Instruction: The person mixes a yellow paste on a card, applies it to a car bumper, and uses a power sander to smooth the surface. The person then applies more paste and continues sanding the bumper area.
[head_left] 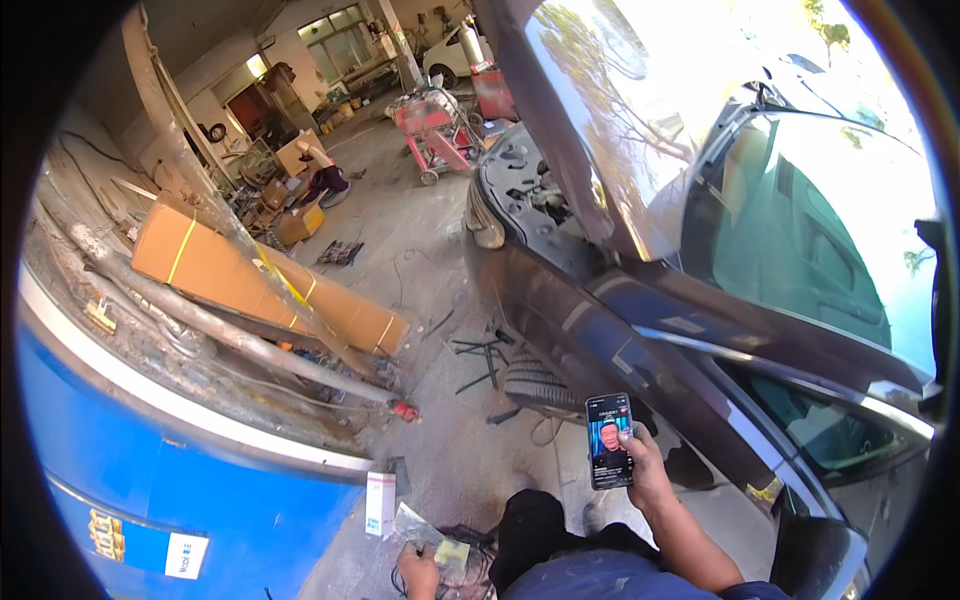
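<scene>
My right hand grips a smartphone upright, thumb over its lit screen, which shows a video of a person. Low in the view, my left hand is closed, its fingers curled around something small and dark that I cannot make out. Just beyond it lies a clear plastic bag, and a pale yellowish piece sits beside the fingers. Dark cables are bundled on the ground to the right of that hand. A narrow white box stands a little farther off.
A dark car with its hood raised fills the right side. By its front, a tyre lies near a black metal stand. Left are a blue cabinet, pipes and a long cardboard box. A person crouches farther back near a red cart.
</scene>
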